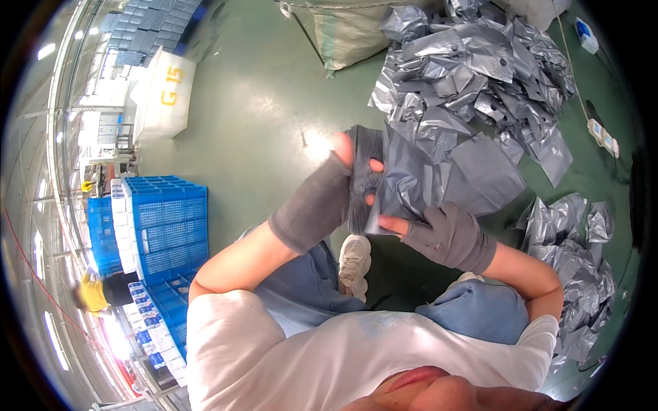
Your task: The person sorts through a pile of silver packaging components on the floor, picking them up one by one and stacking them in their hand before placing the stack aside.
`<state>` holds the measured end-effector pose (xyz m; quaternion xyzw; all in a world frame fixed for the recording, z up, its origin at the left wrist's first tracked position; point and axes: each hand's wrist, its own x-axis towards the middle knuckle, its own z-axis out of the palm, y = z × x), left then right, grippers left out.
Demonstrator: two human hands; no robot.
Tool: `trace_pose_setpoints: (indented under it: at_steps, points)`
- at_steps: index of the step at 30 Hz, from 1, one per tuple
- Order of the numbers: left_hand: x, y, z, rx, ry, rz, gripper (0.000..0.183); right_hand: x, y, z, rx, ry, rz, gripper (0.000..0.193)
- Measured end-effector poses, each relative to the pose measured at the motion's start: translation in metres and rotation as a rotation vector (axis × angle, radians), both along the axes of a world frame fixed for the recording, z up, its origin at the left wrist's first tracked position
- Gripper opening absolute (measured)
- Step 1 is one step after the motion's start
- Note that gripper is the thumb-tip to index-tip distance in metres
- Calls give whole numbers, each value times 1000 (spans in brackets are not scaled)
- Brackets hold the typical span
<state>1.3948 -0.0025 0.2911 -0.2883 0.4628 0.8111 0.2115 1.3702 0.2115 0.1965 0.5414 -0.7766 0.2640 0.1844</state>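
My left hand (327, 188), in a grey fingerless glove, is closed around a stack of dark grey plastic bags (363, 154), thumb on one side and fingertips showing on the other. My right hand (452, 236), gloved the same way, pinches the lower edge of a shiny grey plastic bag (406, 179) beside the stack. Whether that bag is apart from the stack I cannot tell. Just beyond my right hand another flat grey bag (483, 175) lies at the near edge of a large heap of grey plastic bags (466, 61).
A second pile of grey bags (576, 274) lies on the green floor (253, 103) at my right. A woven sack (349, 34) stands at the far side. Leftward are a white bin (164, 96), blue crates (170, 226) and a person in yellow (92, 293). Cables with a power strip (603, 139) run along the right.
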Motion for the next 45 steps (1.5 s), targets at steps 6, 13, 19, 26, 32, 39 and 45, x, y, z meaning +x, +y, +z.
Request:
trace_pose_setpoints:
  at_steps: [6, 13, 19, 26, 32, 39, 45]
  points:
    - [2, 15, -15, -471, -21, -332, 52, 18, -16, -21, -36, 38, 15, 56]
    - [11, 2, -49, -710, 1, -356, 43, 26, -9, -14, 152, 4, 42, 50]
    - [7, -23, -11, -672, -90, -115, 31, 13, 10, -47, -78, 172, 38, 48]
    - [42, -101, 82, -937, 20, 426, 30, -30, 72, -207, 466, -137, -380, 45]
    - [68, -173, 126, -1143, 79, 483, 31, -55, 81, -226, 860, -214, -480, 41]
    - [41, -169, 103, -1102, 59, 430, 29, -65, 133, -165, -17, -301, -1028, 57]
    - [4, -151, -18, -630, -19, -124, 34, -100, 82, -157, 340, -260, -517, 87]
